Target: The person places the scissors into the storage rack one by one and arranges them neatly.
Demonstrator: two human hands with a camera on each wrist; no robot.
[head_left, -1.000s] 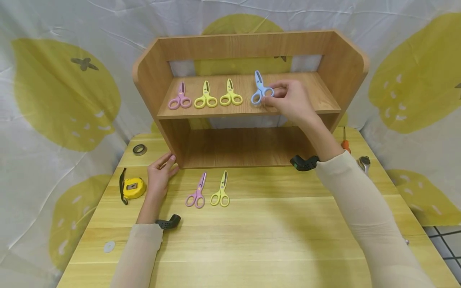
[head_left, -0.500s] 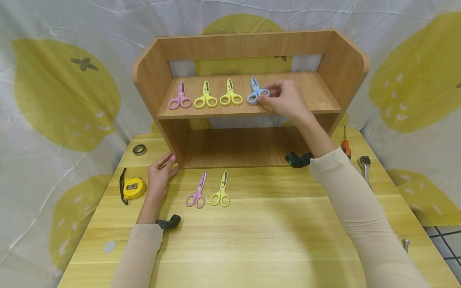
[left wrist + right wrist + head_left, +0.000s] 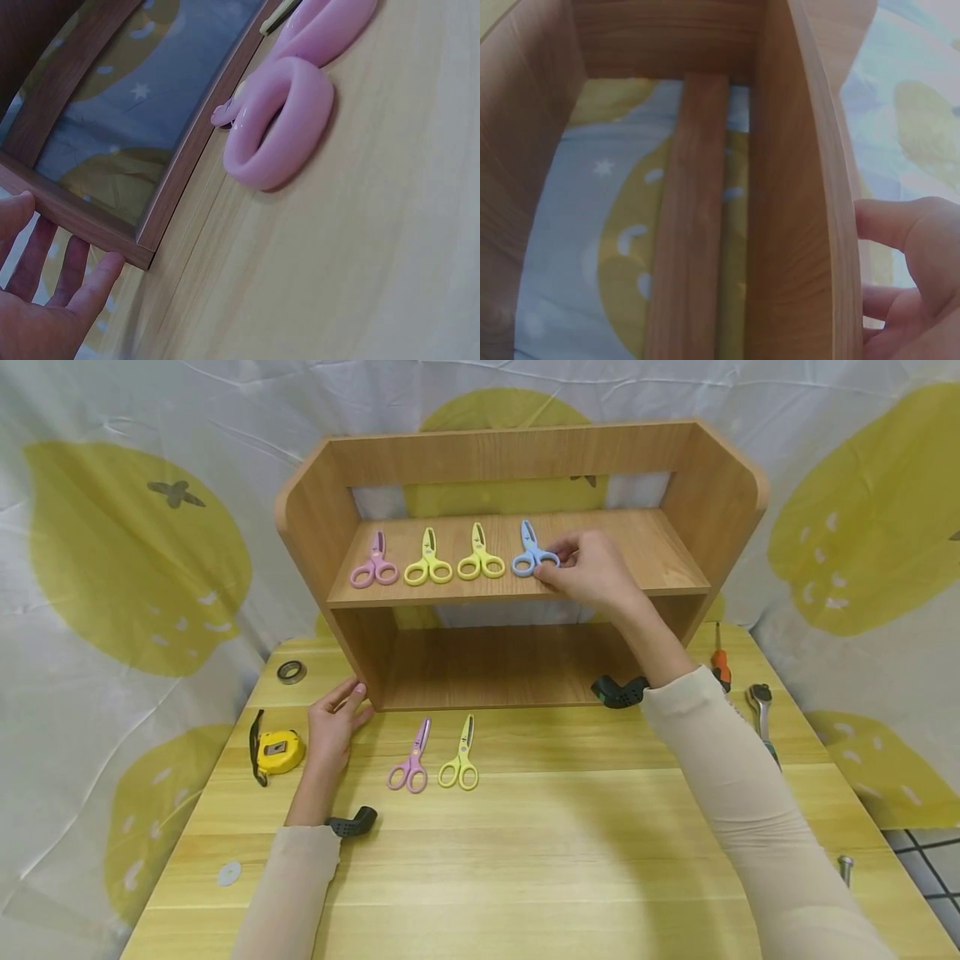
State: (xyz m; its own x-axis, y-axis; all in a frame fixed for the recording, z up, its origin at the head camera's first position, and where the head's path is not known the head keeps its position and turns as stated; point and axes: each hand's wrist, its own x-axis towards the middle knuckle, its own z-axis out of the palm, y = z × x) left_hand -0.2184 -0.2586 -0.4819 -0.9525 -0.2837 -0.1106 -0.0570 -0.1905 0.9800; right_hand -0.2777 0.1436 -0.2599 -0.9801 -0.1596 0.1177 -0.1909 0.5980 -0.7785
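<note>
On the upper board of a wooden shelf, my right hand pinches the right handle loop of blue scissors, whose blades point to the back. Left of them lie pink scissors and two yellow pairs, one beside the other, in a row. My left hand touches the shelf's lower left corner with its fingers extended; in the left wrist view the fingertips rest against the side panel. Purple-pink scissors and yellow scissors lie on the table before the shelf. The right wrist view hides the blue scissors behind the board.
To the left on the table are a tape roll, a yellow tape measure and a grey disc. At the right lie an orange-handled screwdriver, a ratchet wrench and a metal bolt-like piece.
My right hand has brought the blue scissors a little left and down onto the board, closer to the yellow pair. The left hand has stayed at the shelf's corner.
</note>
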